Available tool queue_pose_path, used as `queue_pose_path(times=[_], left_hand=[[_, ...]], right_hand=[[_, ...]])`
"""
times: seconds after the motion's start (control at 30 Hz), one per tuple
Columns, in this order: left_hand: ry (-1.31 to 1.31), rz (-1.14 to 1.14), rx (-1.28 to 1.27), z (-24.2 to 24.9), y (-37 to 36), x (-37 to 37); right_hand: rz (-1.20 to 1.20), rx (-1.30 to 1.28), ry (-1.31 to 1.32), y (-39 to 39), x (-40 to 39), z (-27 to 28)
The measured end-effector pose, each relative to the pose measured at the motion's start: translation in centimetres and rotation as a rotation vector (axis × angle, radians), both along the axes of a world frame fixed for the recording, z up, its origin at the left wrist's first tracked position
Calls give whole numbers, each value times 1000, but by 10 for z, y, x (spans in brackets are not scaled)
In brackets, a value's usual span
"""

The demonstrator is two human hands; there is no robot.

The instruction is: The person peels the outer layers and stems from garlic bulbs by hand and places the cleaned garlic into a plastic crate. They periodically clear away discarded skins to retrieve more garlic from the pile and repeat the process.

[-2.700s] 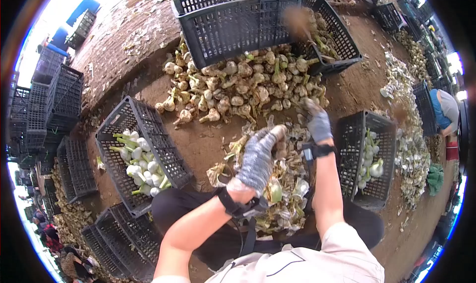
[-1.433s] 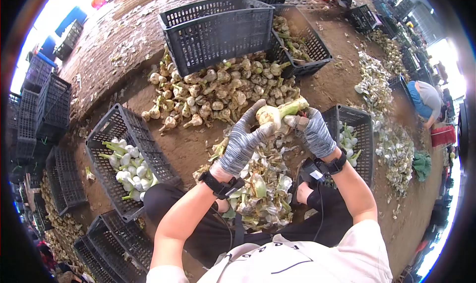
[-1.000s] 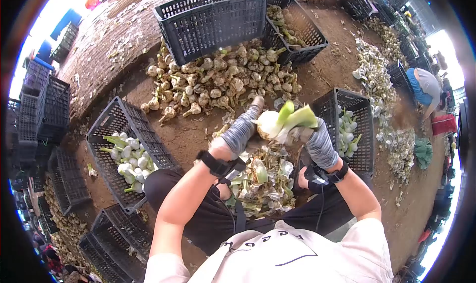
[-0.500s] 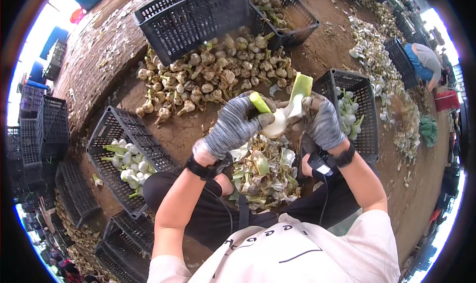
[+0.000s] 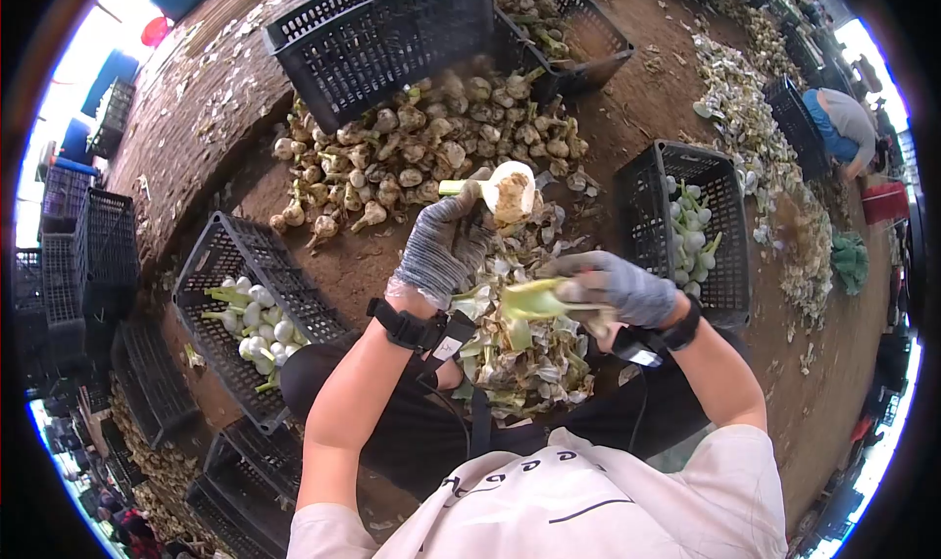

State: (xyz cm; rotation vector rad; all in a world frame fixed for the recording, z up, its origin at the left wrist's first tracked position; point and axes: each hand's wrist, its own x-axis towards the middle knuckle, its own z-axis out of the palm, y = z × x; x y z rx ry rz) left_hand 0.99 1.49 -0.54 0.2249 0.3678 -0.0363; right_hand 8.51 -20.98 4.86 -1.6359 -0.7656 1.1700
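Observation:
A garlic bulb with a short green stem is in my left hand. Its brownish root end faces right, and the gloved fingers are closed around it. My right hand, also gloved, grips a strip of garlic peel, pale green and white, lower down and apart from the bulb. Below both hands lies a heap of peelings between my feet. Beyond my left hand is a pile of unpeeled garlic on the ground.
To the left a black crate holds peeled garlic; another crate with peeled garlic stands at right. A large black crate sits behind the pile. A person bends near a red bucket at far right.
The peel strip has come away from the bulb. My left hand has turned the bulb and raised it slightly; my right hand has moved down with the peel.

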Motion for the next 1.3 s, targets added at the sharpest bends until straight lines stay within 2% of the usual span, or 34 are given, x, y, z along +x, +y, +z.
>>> queue_pose_path(times=[0.07,0.1,0.13,0.2,0.27,0.3,0.33,0.37,0.4,0.43,0.47,0.53,0.57,0.6,0.67,0.7,0.8,0.87,0.93,0.97,1.03,1.07,1.13,1.17,1.2,1.23,1.27,1.3], left_hand=[[-29,23,7,-11,0,2],[0,44,99,5,-4,-2],[1,46,101,5,-7,-1],[-92,87,224,4,-11,1],[-104,55,227,5,-17,-2],[-168,53,290,8,-19,-4],[-230,54,355,14,-18,-5],[-254,32,493,20,-19,-8],[-251,26,492,21,-19,-8],[-303,24,624,22,-21,-7],[-356,23,756,23,-22,-6],[-379,10,816,24,-26,-5],[-397,-10,874,24,-22,-2],[-418,-23,911,25,-25,-2],[-419,-63,917,25,-26,-1],[-426,-76,925,24,-26,-2],[-424,-76,925,26,-25,-2],[-415,-64,917,27,-25,-2],[-460,-14,958,27,-28,-1],[-461,-12,958,29,-29,-2],[-409,-92,1090,33,-28,-5],[-408,-95,1092,31,-26,-5],[-502,-111,741,27,-19,-3],[-391,-109,591,27,-19,-5],[-392,-109,593,25,-19,-4],[-370,-102,410,20,-20,-4],[-346,-93,226,13,-20,-3],[-336,-104,168,-1,-22,-2]], right_hand=[[-25,-82,600,-6,11,42],[93,-232,474,-9,19,37],[227,-118,256,-6,19,35],[410,-169,-601,-5,24,22],[-2,-437,-5,-4,21,36],[-140,-306,56,-6,21,29],[-142,-304,64,-4,20,26],[-338,-155,87,0,18,23],[-531,-4,108,3,17,22],[-576,27,180,5,17,23],[-582,26,180,7,17,16],[-505,298,-43,12,15,0],[-478,175,-201,18,14,-5],[-482,167,-203,18,14,2],[-367,-16,-12,18,14,16],[-371,16,124,15,17,17],[-413,9,240,8,24,23],[-410,12,137,8,24,14],[-413,53,-237,15,11,13],[-344,-9,-504,13,5,21],[-358,41,-444,12,2,19],[-372,91,-383,12,2,16],[-430,165,-509,13,10,10],[-360,133,-475,11,12,9],[-291,101,-442,8,14,7],[-289,104,-443,9,13,6],[-262,67,-556,9,10,5],[-235,28,-669,8,7,3]])
